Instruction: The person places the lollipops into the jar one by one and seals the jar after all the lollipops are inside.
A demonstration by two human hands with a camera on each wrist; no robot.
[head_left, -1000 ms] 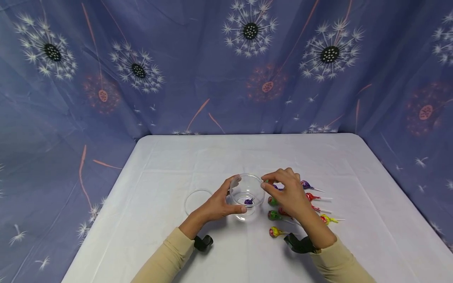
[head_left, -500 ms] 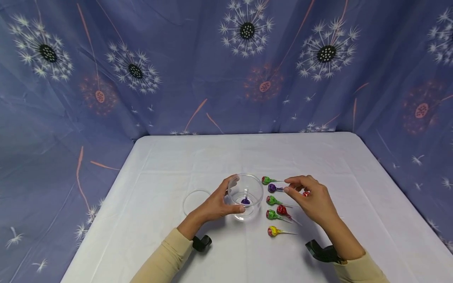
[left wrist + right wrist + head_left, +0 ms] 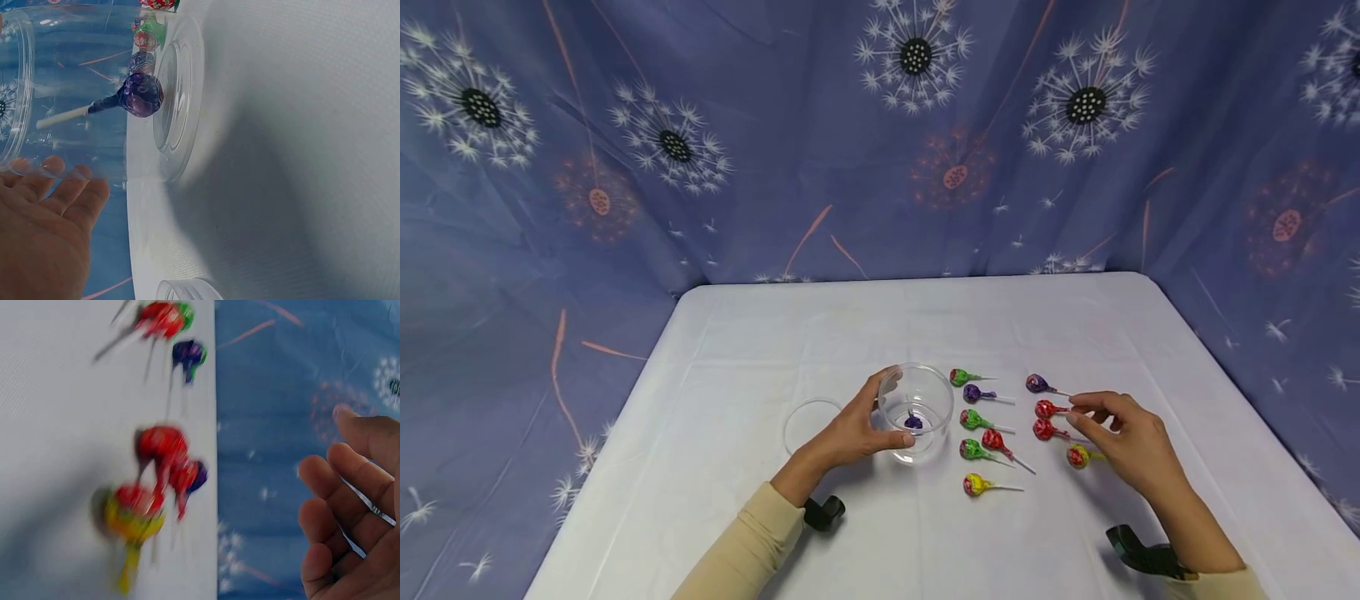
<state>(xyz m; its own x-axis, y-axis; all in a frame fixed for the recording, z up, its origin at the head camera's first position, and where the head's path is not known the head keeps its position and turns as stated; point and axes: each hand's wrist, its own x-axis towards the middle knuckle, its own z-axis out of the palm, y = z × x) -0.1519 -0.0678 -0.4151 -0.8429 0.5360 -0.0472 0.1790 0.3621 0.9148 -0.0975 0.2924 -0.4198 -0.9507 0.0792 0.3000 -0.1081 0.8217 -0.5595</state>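
Steadying a clear cup (image 3: 937,408) from afar, I had the left grip (image 3: 857,428) wrapped partly round its wall, thumb on the near side. A purple lollipop (image 3: 140,95) sat inside, head at the bottom and stick toward the mouth; whether the cup's base bore fully on the desk (image 3: 850,333), I could not tell.

The right grip (image 3: 1131,437) was out at the right-hand column, fingers loosely bent with a gap to the thumb, and the right wrist view showed nothing held. Its fingertips were close by the stick of the upper red lollipop (image 3: 1045,408), though I could not say if they touched it. Around that lay another purple lollipop (image 3: 1037,383), a lower red lollipop (image 3: 1043,429) and a yellow lollipop (image 3: 1078,457). Six more, headed by a green lollipop (image 3: 958,377), lay between the cup and that column.

I judged the step in hand to be picking out the next lollipop for the cup, with one in and ten outside. The next move, to my mind, called for pinching a single stick without dragging its close neighbours, then lifting it over the rim while the left grip held the cup steady. A clear lid (image 3: 786,425) lay to its left, seemingly for later.
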